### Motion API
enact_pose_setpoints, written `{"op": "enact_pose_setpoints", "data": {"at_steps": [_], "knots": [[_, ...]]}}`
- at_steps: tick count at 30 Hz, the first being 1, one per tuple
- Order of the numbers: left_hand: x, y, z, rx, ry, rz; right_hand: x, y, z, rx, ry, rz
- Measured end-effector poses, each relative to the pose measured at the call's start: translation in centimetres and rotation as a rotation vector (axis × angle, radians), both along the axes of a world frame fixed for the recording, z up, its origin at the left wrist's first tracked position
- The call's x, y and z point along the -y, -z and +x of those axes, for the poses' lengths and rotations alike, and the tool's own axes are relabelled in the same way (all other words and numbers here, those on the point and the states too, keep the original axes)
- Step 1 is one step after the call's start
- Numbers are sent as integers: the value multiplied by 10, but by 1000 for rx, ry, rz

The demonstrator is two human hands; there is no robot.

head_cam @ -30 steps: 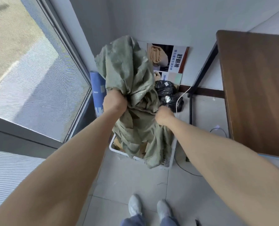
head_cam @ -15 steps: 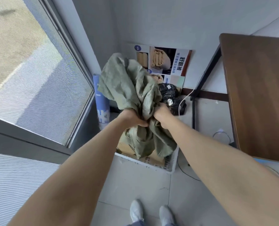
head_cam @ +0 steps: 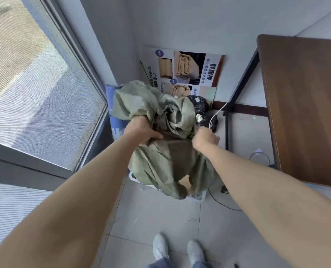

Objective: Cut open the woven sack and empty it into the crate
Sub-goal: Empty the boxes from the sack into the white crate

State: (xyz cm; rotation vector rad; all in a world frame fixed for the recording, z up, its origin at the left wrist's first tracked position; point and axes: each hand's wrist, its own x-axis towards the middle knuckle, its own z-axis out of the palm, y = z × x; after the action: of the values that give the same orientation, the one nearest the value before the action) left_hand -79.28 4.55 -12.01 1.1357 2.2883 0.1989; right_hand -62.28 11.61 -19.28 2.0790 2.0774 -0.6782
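A crumpled grey-green woven sack [head_cam: 160, 163] hangs over a white crate [head_cam: 196, 198] on the floor in the corner. My left hand [head_cam: 141, 130] grips a bunch of the sack on its left side. My right hand [head_cam: 205, 139] grips the sack's right side at about the same height. The sack's upper part is bunched above my hands; its lower part drapes into and over the crate and hides most of it. A bit of brown cardboard [head_cam: 185, 180] shows through a gap in the sack's folds.
A brown table [head_cam: 303, 105] with black legs stands at the right. Black plastic bags [head_cam: 201, 111], a printed poster [head_cam: 188, 72] and a blue roll [head_cam: 115, 122] sit against the wall behind the crate. A white cable [head_cam: 220, 107] runs down the wall. A window is on the left.
Both hands have lowered the sack toward the crate and then moved apart. The bunched top of the sack has sunk from high against the wall to just above my hands.
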Motion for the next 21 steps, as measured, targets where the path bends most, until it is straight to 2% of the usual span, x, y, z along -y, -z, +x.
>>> {"op": "enact_pose_setpoints", "data": {"at_steps": [2,5,7,11,16,19,21], "knots": [[6,7,-5,-153,69,-67,-4,0,5,-22,51,20],[12,17,-2,-263,48,-21,-6,-5,4,-67,33,-20],[12,20,2,-285,45,-12,-9,-2,4,-73,-27,-4],[13,26,7,-208,66,-50,-7,-5,-3,-100,-54,82],[23,27,-3,-433,166,-48,-23,-6,8,-108,115,132],[26,30,-11,-374,138,-13,-34,-6,17,-79,114,126],[25,29,-4,-288,133,-86,-31,-7,12,-84,48,63]]}}
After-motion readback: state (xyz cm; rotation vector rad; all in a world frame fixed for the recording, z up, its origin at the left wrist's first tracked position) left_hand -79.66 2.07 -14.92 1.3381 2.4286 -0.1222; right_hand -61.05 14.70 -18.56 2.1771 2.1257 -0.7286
